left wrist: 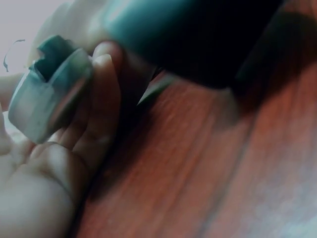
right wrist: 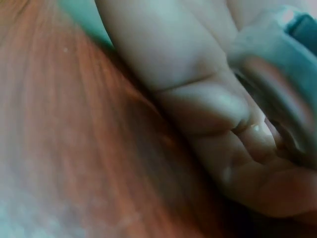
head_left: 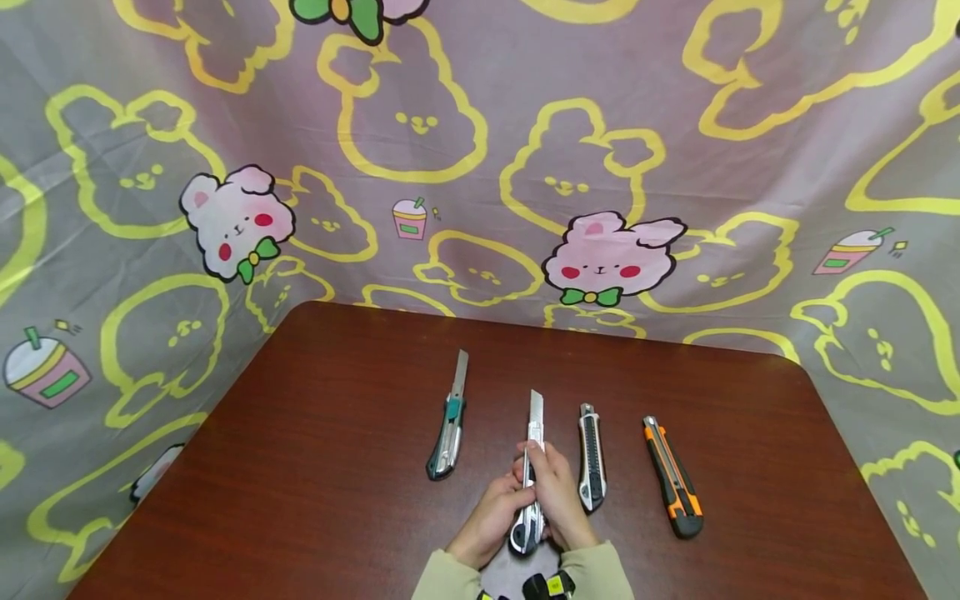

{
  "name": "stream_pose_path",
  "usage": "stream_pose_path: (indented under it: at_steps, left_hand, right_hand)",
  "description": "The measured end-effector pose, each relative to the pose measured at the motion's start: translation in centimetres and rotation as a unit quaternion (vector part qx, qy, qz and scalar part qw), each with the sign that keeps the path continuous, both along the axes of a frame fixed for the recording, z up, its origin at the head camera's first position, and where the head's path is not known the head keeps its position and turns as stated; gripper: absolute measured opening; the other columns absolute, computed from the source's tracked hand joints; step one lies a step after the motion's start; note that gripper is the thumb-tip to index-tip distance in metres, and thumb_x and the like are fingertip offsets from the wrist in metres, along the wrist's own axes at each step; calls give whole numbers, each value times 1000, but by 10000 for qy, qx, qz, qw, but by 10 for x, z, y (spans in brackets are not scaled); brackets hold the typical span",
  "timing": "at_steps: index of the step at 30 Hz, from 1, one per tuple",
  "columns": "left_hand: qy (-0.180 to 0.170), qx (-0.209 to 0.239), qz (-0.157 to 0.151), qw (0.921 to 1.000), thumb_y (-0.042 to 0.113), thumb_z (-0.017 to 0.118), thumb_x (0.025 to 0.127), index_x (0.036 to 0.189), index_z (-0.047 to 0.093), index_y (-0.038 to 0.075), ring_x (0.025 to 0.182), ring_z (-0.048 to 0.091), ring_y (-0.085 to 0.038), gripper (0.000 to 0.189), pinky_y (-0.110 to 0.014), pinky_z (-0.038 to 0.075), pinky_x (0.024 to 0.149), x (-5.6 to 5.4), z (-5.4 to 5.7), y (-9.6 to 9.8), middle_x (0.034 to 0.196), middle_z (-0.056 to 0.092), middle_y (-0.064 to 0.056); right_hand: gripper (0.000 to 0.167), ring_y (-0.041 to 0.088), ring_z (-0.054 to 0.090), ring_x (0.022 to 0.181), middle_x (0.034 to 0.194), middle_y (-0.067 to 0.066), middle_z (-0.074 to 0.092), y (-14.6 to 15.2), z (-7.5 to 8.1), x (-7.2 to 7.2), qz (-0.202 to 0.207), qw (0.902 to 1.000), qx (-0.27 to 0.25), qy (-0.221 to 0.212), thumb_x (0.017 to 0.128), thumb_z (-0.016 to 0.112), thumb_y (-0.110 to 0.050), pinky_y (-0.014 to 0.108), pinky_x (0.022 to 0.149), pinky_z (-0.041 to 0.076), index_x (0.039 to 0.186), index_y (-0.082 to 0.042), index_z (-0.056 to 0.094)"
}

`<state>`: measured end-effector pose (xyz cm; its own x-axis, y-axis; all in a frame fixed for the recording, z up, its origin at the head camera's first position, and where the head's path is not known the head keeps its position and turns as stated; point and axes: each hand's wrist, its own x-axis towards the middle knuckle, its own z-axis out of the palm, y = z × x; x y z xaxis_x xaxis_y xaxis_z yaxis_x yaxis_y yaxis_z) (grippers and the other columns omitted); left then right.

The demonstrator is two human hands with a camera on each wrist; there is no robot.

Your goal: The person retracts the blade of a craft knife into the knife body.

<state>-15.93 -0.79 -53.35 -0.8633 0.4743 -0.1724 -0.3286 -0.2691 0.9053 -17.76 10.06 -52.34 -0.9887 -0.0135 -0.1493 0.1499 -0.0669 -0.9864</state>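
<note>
Both hands hold one silver and black utility knife, its wide blade extended and pointing away from me. My left hand grips the handle from the left, thumb along its side. From the other side my right hand grips the handle nearer the blade, thumb on top. In the left wrist view the butt end of the knife shows above the palm, blurred. The right wrist view shows curled fingers beside the knife's handle.
Left of the hands lies a teal and silver utility knife, blade out. To the right lie a silver and black utility knife and an orange and black one, both with blades drawn in. A patterned cloth hangs around the brown table.
</note>
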Motion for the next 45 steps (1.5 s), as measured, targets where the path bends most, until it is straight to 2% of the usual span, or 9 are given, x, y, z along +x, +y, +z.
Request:
stream_pose_path:
  at_steps: [7, 12, 19, 25, 31, 40, 45]
  left_hand:
    - [53, 5, -21, 10000, 7, 48, 92, 104, 51, -4, 58, 61, -10, 16, -24, 54, 60, -1, 1, 0, 75, 63, 0]
    - [61, 28, -49, 10000, 8, 48, 93, 100, 52, -1, 58, 61, -9, 13, -23, 54, 59, -2, -1, 0, 74, 62, 1]
    - [20, 62, -67, 10000, 9, 48, 95, 96, 53, -1, 59, 63, -9, 11, -23, 55, 61, -2, -3, 0, 74, 62, 0]
    - [55, 94, -83, 9999, 11, 48, 95, 98, 53, -2, 59, 62, -9, 15, -22, 55, 61, -1, -3, -1, 75, 62, 0]
    - [47, 63, -59, 10000, 9, 48, 95, 97, 54, 0, 58, 61, -8, 11, -22, 55, 59, -1, -2, 0, 75, 62, 1]
    - [64, 18, -85, 9999, 8, 48, 94, 95, 54, -1, 58, 61, -9, 11, -23, 54, 60, -1, -1, 0, 72, 62, 1]
    - [85, 30, -94, 9999, 7, 48, 93, 93, 56, 1, 58, 61, -9, 10, -23, 54, 60, -1, 0, 0, 71, 62, 0]
  right_hand:
    - [39, 11, 59, 69, 72, 1, 56, 1, 0, -1, 71, 9999, 16, 73, 103, 40, -23, 21, 70, 49, 117, 12, 51]
    - [40, 12, 59, 69, 70, -1, 56, 1, -1, -2, 11, 9999, -147, -32, 103, 41, -24, 22, 70, 49, 119, 12, 50]
    - [52, 12, 61, 69, 68, -4, 58, 1, -1, -4, -116, 9987, -310, -395, 103, 38, -38, 24, 68, 51, 121, 10, 51]
    - [60, 13, 63, 68, 68, -2, 61, 1, 0, -3, -189, 9981, -332, -478, 103, 34, -45, 26, 66, 53, 119, 9, 52]
    - [55, 13, 62, 68, 67, -3, 60, 0, 0, -3, -291, 9983, -296, -421, 104, 35, -40, 26, 65, 52, 116, 11, 53]
    - [44, 12, 59, 67, 67, -1, 57, 0, 0, -2, -128, 9999, -56, -16, 104, 39, -29, 23, 66, 50, 114, 12, 52]
    - [41, 11, 59, 68, 68, -1, 56, 1, 0, -1, -79, 10000, -20, 48, 103, 41, -27, 22, 68, 49, 115, 11, 52]
